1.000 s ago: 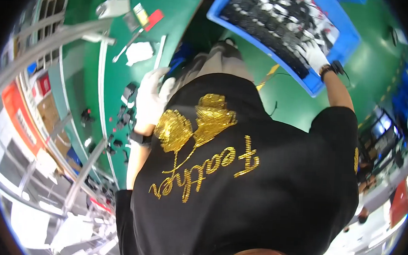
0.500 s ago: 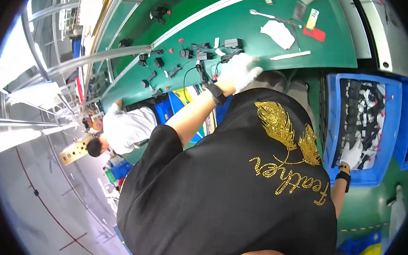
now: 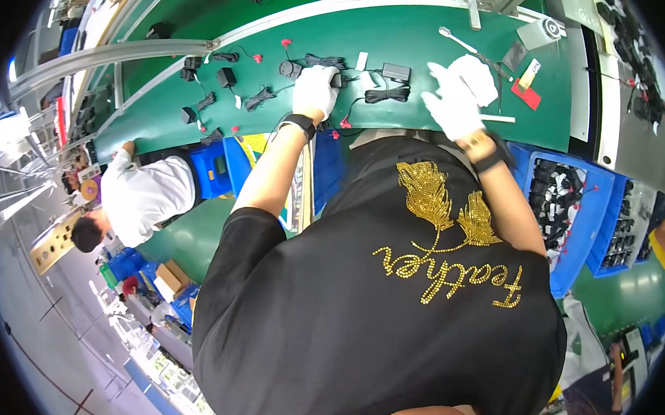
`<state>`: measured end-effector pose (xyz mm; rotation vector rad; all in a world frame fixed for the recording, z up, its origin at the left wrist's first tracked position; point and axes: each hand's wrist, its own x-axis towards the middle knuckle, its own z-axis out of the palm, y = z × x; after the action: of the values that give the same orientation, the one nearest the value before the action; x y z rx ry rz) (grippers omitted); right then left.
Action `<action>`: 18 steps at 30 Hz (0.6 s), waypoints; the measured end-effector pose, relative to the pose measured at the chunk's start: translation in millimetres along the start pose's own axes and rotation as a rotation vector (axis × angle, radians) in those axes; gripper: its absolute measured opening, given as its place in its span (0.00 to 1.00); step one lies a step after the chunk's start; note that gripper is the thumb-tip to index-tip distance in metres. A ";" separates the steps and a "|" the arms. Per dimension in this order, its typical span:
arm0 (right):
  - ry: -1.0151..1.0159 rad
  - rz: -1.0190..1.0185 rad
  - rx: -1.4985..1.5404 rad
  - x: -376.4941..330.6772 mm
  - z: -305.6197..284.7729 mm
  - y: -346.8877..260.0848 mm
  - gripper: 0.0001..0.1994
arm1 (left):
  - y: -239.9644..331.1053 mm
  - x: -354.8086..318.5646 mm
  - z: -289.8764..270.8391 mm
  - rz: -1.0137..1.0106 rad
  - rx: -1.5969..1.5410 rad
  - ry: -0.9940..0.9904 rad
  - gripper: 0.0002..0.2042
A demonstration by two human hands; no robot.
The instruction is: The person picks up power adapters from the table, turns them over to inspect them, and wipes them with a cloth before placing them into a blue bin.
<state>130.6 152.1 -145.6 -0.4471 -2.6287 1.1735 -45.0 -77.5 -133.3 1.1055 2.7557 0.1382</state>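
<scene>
Nearest, my right hand [image 3: 452, 102] hovers spread and empty above the green bench [image 3: 401, 38]; farther out my left hand [image 3: 315, 88] closes on a black adapter [image 3: 288, 69], its coiled cable [image 3: 324, 60] trailing rightward toward the other hand.

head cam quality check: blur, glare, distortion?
Head view: strong fisheye, the green bench edge bows and the corners go black; right hand smeared by motion, left hand sharper; daylight blows out the far left; shirt fills the lower frame.
</scene>
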 end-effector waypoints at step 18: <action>0.115 0.184 0.616 35.6 -64.6 -95.9 0.24 | 41.3 -0.4 -93.3 -0.076 -2.421 -0.058 0.21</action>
<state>101.2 148.5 -28.3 -0.6069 -2.0127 1.8532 -34.6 -50.1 -35.5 0.0634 0.7351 2.2018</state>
